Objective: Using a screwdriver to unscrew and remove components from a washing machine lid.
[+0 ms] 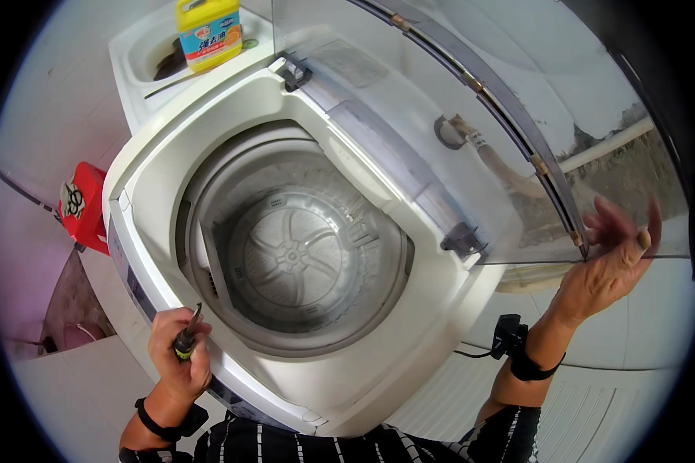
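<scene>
My left hand (pixel 181 353) is closed around a screwdriver (pixel 184 344) with a black and yellow-green handle, its tip pointing up. It is over the front control-panel edge of a white top-loading washing machine (pixel 432 324). Inside the machine the grey metal drum (pixel 286 262) shows its ribbed round bottom. The clear lid (pixel 409 77) is raised on its hinges, with a dark curved strip (pixel 479 86) along it. My right hand (pixel 602 270) is at the lid's lower right edge, thumb on the near side and fingers seen hazily through the plastic, holding that edge.
A yellow detergent jug (pixel 210 35) stands on a white washbasin (pixel 131 65) behind the machine. A red container (pixel 87 208) lies to the left. A pipe (pixel 510 174) shows through the lid by the tiled wall. White ridged flooring (pixel 440 401) lies at the lower right.
</scene>
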### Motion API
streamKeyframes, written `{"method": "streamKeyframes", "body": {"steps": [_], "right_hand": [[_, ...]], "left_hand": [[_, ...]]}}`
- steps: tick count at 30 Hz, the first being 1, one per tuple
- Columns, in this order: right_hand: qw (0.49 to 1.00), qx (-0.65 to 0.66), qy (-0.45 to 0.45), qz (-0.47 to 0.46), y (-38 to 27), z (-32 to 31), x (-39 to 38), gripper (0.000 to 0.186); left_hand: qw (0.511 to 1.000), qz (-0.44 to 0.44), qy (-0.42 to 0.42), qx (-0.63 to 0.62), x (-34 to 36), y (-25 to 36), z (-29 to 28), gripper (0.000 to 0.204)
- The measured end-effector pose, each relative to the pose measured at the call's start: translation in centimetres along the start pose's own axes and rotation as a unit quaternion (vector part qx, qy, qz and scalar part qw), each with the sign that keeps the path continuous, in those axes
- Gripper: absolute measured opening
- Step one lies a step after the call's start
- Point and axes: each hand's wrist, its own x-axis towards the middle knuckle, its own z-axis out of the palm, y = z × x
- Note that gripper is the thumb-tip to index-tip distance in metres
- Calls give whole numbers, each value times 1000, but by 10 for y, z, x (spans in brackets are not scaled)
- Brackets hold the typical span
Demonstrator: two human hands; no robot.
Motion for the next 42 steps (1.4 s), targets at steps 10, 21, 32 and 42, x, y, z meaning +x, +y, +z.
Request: {"method": "streamKeyframes", "body": {"steps": [10,21,32,42], "right_hand": [[999,-4,41,-27,4,6,2,65],[998,2,62,-6,-16,13,-1,81],[999,29,42,-7,-5,11,1,78],[994,9,102,27,-8,23,-4,93]], "left_hand": [[932,155,-296,143,124,87,-30,30],[855,365,-333,157,206,131,96,26],[826,443,-312,156,213,131,143,28],[794,534,-239,165,190,138,160,14]]}}
